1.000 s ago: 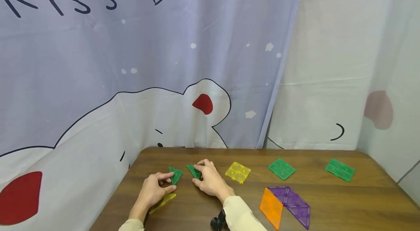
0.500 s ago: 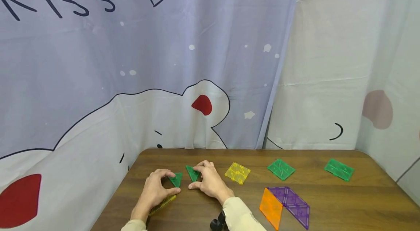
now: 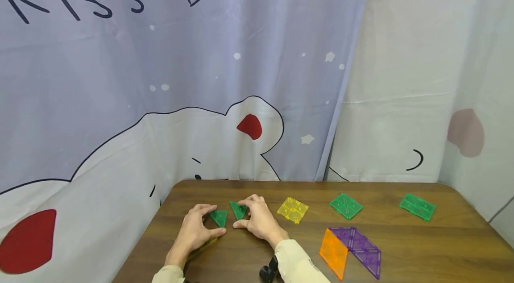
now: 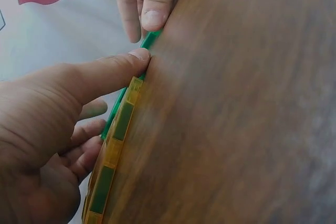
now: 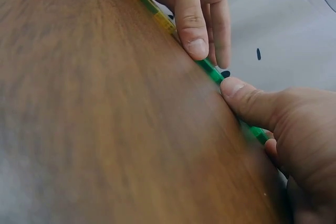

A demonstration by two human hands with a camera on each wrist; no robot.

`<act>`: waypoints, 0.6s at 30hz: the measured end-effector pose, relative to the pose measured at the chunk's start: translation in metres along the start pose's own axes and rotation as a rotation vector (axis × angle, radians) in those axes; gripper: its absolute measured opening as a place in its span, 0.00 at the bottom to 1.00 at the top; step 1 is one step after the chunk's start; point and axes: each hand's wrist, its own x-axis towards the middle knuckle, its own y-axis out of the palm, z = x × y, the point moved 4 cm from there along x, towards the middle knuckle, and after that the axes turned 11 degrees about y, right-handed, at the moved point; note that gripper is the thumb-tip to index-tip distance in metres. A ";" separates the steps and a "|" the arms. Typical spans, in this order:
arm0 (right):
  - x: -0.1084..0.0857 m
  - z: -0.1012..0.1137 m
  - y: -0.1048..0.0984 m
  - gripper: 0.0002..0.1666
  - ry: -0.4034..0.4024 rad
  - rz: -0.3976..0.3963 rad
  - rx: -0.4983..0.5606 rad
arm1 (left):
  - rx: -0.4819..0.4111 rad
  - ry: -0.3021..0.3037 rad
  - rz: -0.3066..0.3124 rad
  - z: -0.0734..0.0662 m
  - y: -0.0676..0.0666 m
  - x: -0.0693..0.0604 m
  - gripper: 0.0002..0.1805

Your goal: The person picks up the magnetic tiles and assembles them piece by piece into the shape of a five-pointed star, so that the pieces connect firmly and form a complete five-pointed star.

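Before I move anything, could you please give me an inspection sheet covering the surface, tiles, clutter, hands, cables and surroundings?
Surface: brown wood-grain table.
Job's things: left green triangle and right green triangle, with a narrow gap between them; yellow tile beside the left hand, partly hidden in the head view.
Clutter: to the right, yellow square, green square, green rectangle, and orange tile against purple tiles.
Hands: left hand holds the left green triangle between thumb and fingers; right hand holds the right one likewise.
Cables: nothing seen.
Surroundings: printed curtain behind the table, lettered "kiss" beside a heart.
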 end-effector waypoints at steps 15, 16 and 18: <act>0.001 -0.001 -0.001 0.39 -0.007 -0.012 0.012 | 0.053 -0.014 0.008 -0.002 0.000 0.001 0.44; 0.001 -0.001 0.000 0.39 -0.007 -0.012 0.013 | 0.060 -0.015 0.002 -0.002 0.000 0.001 0.42; 0.001 -0.001 0.000 0.38 -0.007 -0.014 0.013 | 0.073 -0.016 -0.018 -0.001 0.000 0.000 0.38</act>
